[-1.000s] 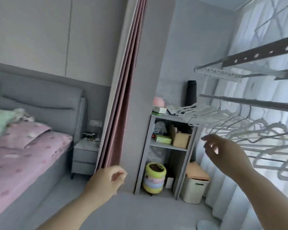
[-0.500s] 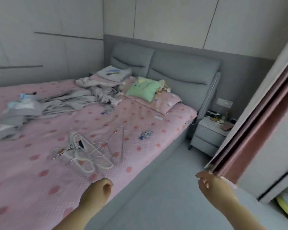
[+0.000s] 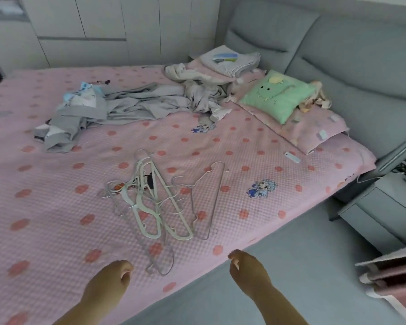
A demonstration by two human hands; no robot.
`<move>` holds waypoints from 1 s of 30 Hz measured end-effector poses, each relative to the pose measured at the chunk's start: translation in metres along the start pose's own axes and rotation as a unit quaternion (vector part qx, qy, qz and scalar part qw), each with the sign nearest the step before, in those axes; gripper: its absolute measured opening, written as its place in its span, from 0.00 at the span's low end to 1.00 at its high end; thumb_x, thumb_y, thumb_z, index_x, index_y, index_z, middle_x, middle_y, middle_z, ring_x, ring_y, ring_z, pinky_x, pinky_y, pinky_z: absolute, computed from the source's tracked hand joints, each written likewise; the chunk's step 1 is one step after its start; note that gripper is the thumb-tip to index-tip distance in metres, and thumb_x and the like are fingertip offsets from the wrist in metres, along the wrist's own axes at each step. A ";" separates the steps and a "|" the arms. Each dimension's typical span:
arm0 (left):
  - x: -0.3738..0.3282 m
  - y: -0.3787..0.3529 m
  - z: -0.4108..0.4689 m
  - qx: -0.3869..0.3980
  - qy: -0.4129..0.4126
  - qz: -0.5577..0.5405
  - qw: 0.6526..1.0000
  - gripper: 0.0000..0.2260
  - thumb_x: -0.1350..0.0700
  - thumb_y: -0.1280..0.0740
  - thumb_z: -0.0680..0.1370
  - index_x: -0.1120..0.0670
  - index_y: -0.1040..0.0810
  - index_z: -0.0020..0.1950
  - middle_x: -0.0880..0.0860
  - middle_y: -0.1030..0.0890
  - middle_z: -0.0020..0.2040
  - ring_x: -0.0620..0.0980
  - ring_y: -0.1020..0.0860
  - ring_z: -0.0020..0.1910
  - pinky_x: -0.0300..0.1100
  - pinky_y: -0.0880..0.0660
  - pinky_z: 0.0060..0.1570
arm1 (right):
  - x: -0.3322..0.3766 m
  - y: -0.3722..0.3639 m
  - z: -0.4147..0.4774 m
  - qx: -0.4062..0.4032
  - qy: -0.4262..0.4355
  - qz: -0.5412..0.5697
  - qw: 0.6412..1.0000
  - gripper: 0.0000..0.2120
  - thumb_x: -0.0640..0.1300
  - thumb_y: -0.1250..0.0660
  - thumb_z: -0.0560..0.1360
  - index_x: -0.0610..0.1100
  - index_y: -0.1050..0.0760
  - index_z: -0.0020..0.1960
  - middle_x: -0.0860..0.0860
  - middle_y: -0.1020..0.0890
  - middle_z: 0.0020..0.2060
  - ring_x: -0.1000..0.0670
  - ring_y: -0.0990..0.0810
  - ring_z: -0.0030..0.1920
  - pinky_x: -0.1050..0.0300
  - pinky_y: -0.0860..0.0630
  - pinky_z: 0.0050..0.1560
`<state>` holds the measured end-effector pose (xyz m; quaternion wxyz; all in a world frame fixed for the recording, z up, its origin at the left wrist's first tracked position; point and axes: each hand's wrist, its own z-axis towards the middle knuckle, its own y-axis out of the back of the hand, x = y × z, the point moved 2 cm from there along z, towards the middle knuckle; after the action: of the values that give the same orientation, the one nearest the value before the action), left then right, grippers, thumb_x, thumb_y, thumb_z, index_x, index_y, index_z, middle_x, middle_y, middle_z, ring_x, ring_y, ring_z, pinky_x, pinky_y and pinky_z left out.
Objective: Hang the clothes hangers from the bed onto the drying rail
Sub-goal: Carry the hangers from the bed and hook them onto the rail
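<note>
The bed (image 3: 45, 231) fills the left and middle, covered by a pink waffle-textured spread with red dots. Its near edge runs diagonally from the bottom centre up to the right. The left part of the spread is bare, flat fabric. At the far left, crumpled grey clothes (image 3: 127, 106) lie in a soft heap near the pale cabinet wall (image 3: 103, 31).

The left hand (image 3: 106, 285) hovers over the near part of the spread, its fingers loosely curled with the thumb alongside, holding and touching nothing. Just beyond it and to its right lies a thin wire hanger (image 3: 171, 259), flat on the bed. Farther in, at the middle of the bed, is a tangled pile of hangers (image 3: 148, 207): broad white plastic ones with rounded shoulders crossed over thin wire ones. Right of the pile, another wire hanger (image 3: 215, 200) lies by itself, a slim triangle.

The right hand (image 3: 249, 273) hangs over the bed's near edge, fingers bent and slightly apart, holding nothing. Below and to its right, a strip of grey floor (image 3: 302, 289) runs between the bed and a grey nightstand (image 3: 380, 207). A green cushion (image 3: 277, 95) rests at the far right against the padded grey headboard (image 3: 338, 55). A pink curtain (image 3: 396, 277) borders the near right.
</note>
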<state>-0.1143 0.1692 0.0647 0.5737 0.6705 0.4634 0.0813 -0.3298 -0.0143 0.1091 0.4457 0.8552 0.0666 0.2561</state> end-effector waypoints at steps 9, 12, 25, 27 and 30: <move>-0.012 -0.045 0.088 0.059 -0.013 0.086 0.994 0.23 0.52 0.45 0.80 0.47 0.46 0.74 0.47 0.45 0.76 0.44 0.43 0.74 0.38 0.40 0.69 | -0.003 -0.045 0.124 0.092 0.017 0.033 0.995 0.21 0.40 0.46 0.78 0.48 0.40 0.71 0.52 0.32 0.68 0.52 0.34 0.68 0.63 0.36 0.64; -0.022 -0.061 0.123 0.078 -0.040 0.130 0.988 0.27 0.50 0.44 0.80 0.47 0.52 0.75 0.48 0.54 0.77 0.47 0.47 0.76 0.40 0.43 0.71 | -0.001 -0.068 0.146 0.109 0.025 0.025 0.993 0.25 0.41 0.45 0.79 0.49 0.48 0.74 0.53 0.41 0.73 0.53 0.43 0.73 0.62 0.44 0.70; 0.001 -0.095 0.192 0.136 -0.146 0.253 0.947 0.23 0.40 0.59 0.77 0.48 0.33 0.62 0.50 0.20 0.58 0.48 0.17 0.50 0.42 0.20 0.42 | 0.045 -0.106 0.223 -0.005 -0.045 -0.074 0.996 0.21 0.42 0.46 0.79 0.47 0.42 0.71 0.51 0.33 0.67 0.49 0.34 0.67 0.54 0.43 0.69; 0.000 -0.091 0.192 0.156 -0.154 0.253 0.942 0.26 0.37 0.46 0.68 0.48 0.33 0.62 0.50 0.26 0.61 0.50 0.18 0.53 0.42 0.20 0.42 | 0.047 -0.105 0.226 -0.004 -0.062 -0.074 0.995 0.21 0.39 0.47 0.78 0.47 0.41 0.71 0.50 0.31 0.65 0.48 0.30 0.63 0.55 0.40 0.67; 0.005 -0.093 0.198 0.153 -0.201 0.268 0.930 0.40 0.34 0.28 0.54 0.47 0.33 0.62 0.50 0.31 0.62 0.51 0.26 0.57 0.42 0.20 0.42 | 0.047 -0.100 0.228 0.002 -0.093 -0.016 0.996 0.23 0.34 0.46 0.75 0.46 0.38 0.69 0.49 0.28 0.61 0.45 0.25 0.58 0.55 0.31 0.55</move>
<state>-0.0338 0.0270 -0.0807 0.5024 0.8515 0.1480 0.0240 -0.1641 -0.1051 -0.0598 0.4521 0.8750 0.0396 0.1683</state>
